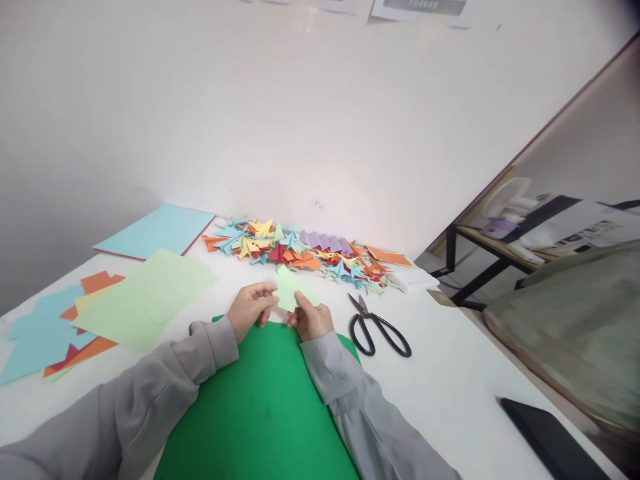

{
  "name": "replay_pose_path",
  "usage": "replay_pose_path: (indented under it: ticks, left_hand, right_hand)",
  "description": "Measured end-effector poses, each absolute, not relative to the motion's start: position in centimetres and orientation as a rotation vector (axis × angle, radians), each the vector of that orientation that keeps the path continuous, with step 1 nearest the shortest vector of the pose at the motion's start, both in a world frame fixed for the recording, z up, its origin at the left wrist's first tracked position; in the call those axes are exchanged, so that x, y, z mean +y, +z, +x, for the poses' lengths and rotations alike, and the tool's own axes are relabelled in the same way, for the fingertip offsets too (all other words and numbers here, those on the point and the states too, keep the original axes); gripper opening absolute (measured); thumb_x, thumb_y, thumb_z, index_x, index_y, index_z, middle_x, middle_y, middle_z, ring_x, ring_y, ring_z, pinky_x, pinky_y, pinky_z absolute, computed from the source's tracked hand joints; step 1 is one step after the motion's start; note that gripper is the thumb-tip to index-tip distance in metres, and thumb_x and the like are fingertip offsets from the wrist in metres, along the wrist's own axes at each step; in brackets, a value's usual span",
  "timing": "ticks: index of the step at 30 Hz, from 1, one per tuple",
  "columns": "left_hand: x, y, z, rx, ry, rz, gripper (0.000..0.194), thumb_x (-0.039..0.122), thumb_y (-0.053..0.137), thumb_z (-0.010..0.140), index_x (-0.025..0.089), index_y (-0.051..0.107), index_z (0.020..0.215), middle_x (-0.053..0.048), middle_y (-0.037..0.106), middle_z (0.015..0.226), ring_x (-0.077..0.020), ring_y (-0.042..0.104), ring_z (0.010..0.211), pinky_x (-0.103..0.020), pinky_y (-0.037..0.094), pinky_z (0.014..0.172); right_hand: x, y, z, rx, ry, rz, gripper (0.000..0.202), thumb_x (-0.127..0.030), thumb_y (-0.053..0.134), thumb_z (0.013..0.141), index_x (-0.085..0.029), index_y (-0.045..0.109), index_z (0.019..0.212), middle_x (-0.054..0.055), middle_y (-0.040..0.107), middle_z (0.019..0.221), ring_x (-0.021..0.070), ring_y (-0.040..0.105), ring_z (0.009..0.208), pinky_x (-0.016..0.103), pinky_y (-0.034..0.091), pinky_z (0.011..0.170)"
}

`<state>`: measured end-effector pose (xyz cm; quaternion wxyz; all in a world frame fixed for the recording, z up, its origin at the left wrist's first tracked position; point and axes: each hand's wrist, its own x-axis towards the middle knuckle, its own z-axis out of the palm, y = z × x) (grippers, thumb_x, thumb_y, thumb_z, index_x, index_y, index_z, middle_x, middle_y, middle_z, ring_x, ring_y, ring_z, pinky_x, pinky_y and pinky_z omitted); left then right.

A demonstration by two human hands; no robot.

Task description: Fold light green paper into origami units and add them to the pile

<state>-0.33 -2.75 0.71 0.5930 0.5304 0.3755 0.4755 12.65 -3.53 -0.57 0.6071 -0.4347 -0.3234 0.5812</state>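
Note:
A small pale green piece of paper (287, 288) is held up between my two hands, above the far end of a green mat (260, 400). My left hand (253, 309) is closed at the paper's left edge, thumb and fingers together. My right hand (311, 317) pinches the lower right part of the paper, with the thumb on top. Behind the paper lies a long heap of small folded paper shapes (300, 250) in many colours. Black-handled scissors (373, 323) rest on the table to the right of my right hand, blades pointing away.
Light green sheets (150, 293) overlap blue and orange paper scraps (45, 327) at the left. A large blue sheet (157, 231) lies near the wall. At the right are a white object (413, 279) and a black flat device (550, 437) by the table edge.

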Motion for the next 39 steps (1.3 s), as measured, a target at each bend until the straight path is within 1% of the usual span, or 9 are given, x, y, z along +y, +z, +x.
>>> replay_pose_path:
  ticks: [6,12,17,22,26,29,31,36,39]
  left_hand:
    - [-3.4,0.4,-0.7,1.015,1.407,1.988,0.038,0.003,0.049,0.058,0.018,0.051,0.092,-0.001,0.043,0.084,-0.0051,0.043,0.054,-0.019,0.038,0.048]
    - [-3.4,0.1,-0.9,0.997,1.460,2.366,0.018,0.009,0.050,0.069,0.017,0.060,0.082,-0.005,0.045,0.086,-0.0152,0.046,0.080,-0.031,0.042,0.071]
    - [-2.8,0.4,-0.8,1.061,1.484,1.986,0.010,0.020,0.052,0.072,0.016,0.061,0.074,-0.004,0.052,0.073,-0.0124,0.051,0.066,-0.026,0.044,0.060]
    - [-2.1,0.6,-0.8,1.077,1.395,1.289,0.017,0.030,0.059,0.065,0.014,0.055,0.068,0.003,0.050,0.047,-0.0086,0.046,0.038,-0.022,0.038,0.039]
    - [-2.0,0.5,-0.9,1.013,1.362,1.057,0.016,0.029,0.061,0.062,0.014,0.055,0.065,0.007,0.042,0.032,-0.0057,0.035,0.027,-0.018,0.027,0.031]
    - [-2.3,0.8,-0.9,0.962,1.311,0.986,0.013,0.023,0.063,0.058,0.014,0.054,0.060,0.008,0.038,0.029,-0.0049,0.032,0.025,-0.017,0.023,0.029]
    - [-2.5,1.0,-0.8,0.914,1.239,0.966,0.013,0.021,0.063,0.056,0.013,0.053,0.056,0.007,0.040,0.032,-0.0049,0.033,0.025,-0.018,0.023,0.029]
    - [-2.7,1.4,-0.6,0.901,1.164,0.955,0.015,0.023,0.065,0.054,0.012,0.055,0.055,0.005,0.046,0.038,-0.0048,0.037,0.028,-0.018,0.026,0.029]
    - [-2.5,1.2,-0.6,0.902,1.203,0.912,0.018,0.025,0.068,0.053,0.012,0.057,0.058,0.002,0.054,0.046,-0.0078,0.048,0.038,-0.019,0.036,0.038]
  right_hand:
    - [-3.3,-0.7,12.6,-0.657,1.339,-1.007,0.037,-0.043,0.073,0.043,-0.017,0.048,0.036,-0.003,0.045,0.025,0.0101,0.042,0.025,0.026,0.039,0.035]
    - [-3.5,-1.0,12.6,-0.852,1.341,-1.024,0.041,-0.049,0.066,0.054,-0.014,0.052,0.038,-0.001,0.047,0.028,0.0094,0.042,0.026,0.022,0.034,0.029]
    - [-3.6,-0.6,12.9,-0.867,1.416,-0.923,0.048,-0.059,0.058,0.055,-0.012,0.060,0.051,0.000,0.053,0.040,0.0084,0.043,0.028,0.022,0.036,0.028]
    - [-3.7,-0.5,13.5,-0.844,1.218,-0.956,0.041,-0.053,0.058,0.061,-0.013,0.061,0.053,-0.002,0.049,0.041,0.0067,0.042,0.032,0.020,0.036,0.031]
    - [-3.6,-0.4,13.9,-0.825,0.998,-1.072,0.029,-0.044,0.064,0.057,-0.015,0.062,0.063,-0.001,0.053,0.054,0.0080,0.047,0.046,0.016,0.036,0.033]
    - [-3.5,-0.5,13.8,-0.806,1.034,-1.085,0.035,-0.041,0.067,0.054,-0.019,0.061,0.080,-0.001,0.057,0.068,0.0098,0.052,0.053,0.018,0.041,0.036]
    - [-3.5,-0.5,13.7,-0.838,1.112,-1.082,0.039,-0.040,0.068,0.053,-0.020,0.059,0.084,-0.002,0.057,0.066,0.0093,0.051,0.048,0.020,0.042,0.036]
    - [-4.1,-0.4,13.3,-1.043,1.081,-1.133,0.025,-0.038,0.068,0.053,-0.015,0.056,0.054,-0.005,0.048,0.037,0.0080,0.043,0.032,0.020,0.033,0.033]
    - [-4.4,-0.3,13.1,-1.137,1.059,-1.124,0.026,-0.037,0.069,0.053,-0.016,0.054,0.049,-0.005,0.048,0.033,0.0076,0.040,0.030,0.020,0.030,0.032]
